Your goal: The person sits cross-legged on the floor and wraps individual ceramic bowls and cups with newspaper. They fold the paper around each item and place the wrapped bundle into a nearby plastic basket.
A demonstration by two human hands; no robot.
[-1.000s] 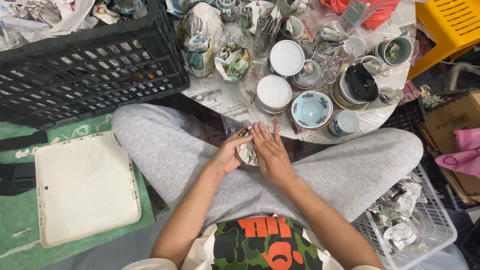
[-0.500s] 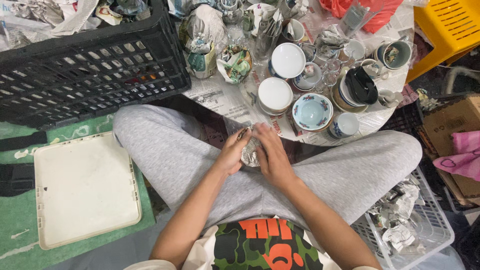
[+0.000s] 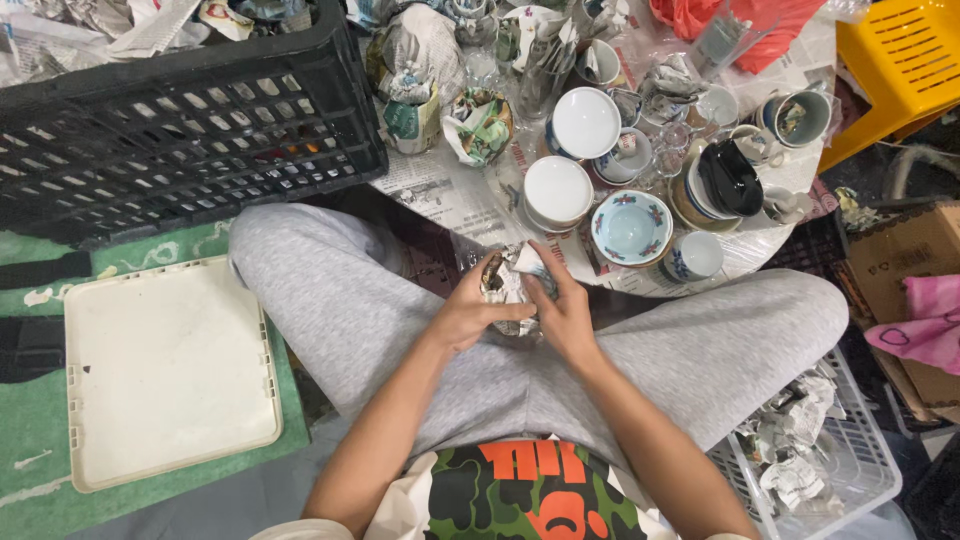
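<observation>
Both hands meet at frame centre, just above the lap in grey trousers point(image 3: 330, 300). Left hand point(image 3: 470, 315) closed around the left side of a newspaper-wrapped bundle point(image 3: 508, 283), thumb lying across its lower front. Right hand point(image 3: 562, 312) grips the right side, fingers curled up over the top edge of the paper. Bundle sits between the two palms, touching both; neither hand clearly nearer. It looks roughly round, no obvious long axis; what's inside the paper is hidden.

Just beyond the hands: edge of a low round bench point(image 3: 440, 190) covered in newspaper. Nearest pieces on it: white upturned bowl point(image 3: 557, 190), patterned blue-and-white bowl point(image 3: 630, 225) open side up, small cup point(image 3: 693, 256) beside it. Further back: second white bowl point(image 3: 585, 122), stack with a black bowl point(image 3: 730, 178) on top, more cups and paper-wrapped items toward the top of frame.

Left of frame: cream plastic lid point(image 3: 165, 370) flat on a green mat point(image 3: 30, 480), black plastic crate point(image 3: 170, 120) above it. Lower right: white wire basket point(image 3: 850, 470) holding crumpled newspaper. Upper right corner: yellow plastic stool point(image 3: 905, 60).
</observation>
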